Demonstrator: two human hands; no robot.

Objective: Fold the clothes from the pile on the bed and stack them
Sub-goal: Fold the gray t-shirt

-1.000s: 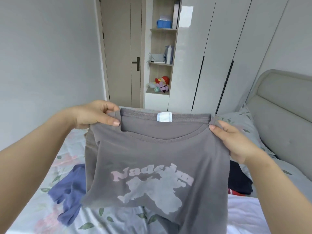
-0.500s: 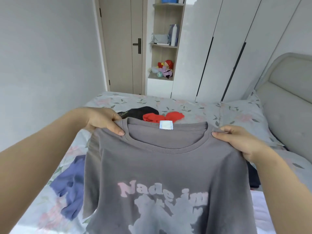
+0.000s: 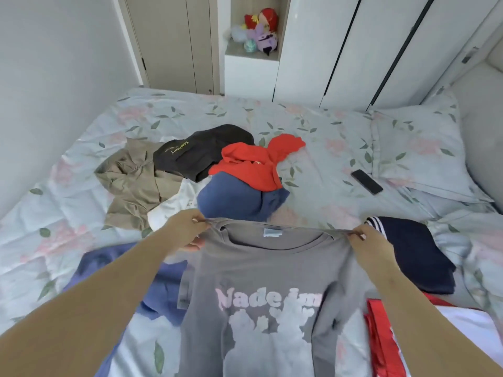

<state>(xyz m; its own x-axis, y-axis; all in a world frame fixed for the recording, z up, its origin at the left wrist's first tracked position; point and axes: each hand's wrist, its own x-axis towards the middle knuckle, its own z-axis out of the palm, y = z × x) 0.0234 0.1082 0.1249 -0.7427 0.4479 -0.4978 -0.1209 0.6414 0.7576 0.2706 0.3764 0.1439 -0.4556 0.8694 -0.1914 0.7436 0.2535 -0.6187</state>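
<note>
I hold a grey T-shirt [image 3: 272, 265] with a pale print up over the bed, its front facing me. My left hand [image 3: 186, 227] pinches its left shoulder and my right hand [image 3: 367, 242] pinches its right shoulder. Beyond it lies the pile: a beige garment [image 3: 133, 183], a black top [image 3: 196, 153], a red top [image 3: 253, 164], a blue garment [image 3: 231, 195] and a bit of white cloth [image 3: 174, 206]. A folded navy garment [image 3: 413, 251] lies at the right, with red and white cloth [image 3: 381, 336] nearer me.
A blue garment [image 3: 152, 284] is spread on the floral sheet [image 3: 313, 131] under my left arm. A black phone [image 3: 367, 182] lies by the pillow [image 3: 419, 148] at the right. A wall runs along the left side; wardrobe doors and a shelf with toys [image 3: 261, 28] stand beyond the bed.
My view has tipped down from the room to the bed. Both hands have lowered the grey T-shirt and pulled its shoulders wider apart, uncovering the pile behind it.
</note>
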